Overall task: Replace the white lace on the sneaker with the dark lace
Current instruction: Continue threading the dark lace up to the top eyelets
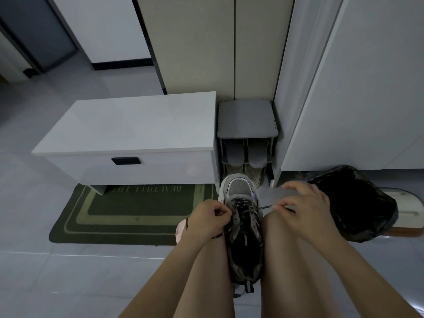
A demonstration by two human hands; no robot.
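Head view shows the sneaker [239,191] wedged toe-away between the person's knees, the dark lace [263,207] already criss-crossing its eyelets, the left hand [206,219] and right hand [305,207] each pinching one end, no white lace visible, so probably only tightening and tying remain.

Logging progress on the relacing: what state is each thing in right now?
Grey mesh sneaker: between the legs, toe pointing away.
Dark speckled lace: threaded through eyelets, drawn sideways.
Left hand: pinches lace at the eyelets.
Right hand: pinches lace, pulled taut.
White cabinet drawer: closed.
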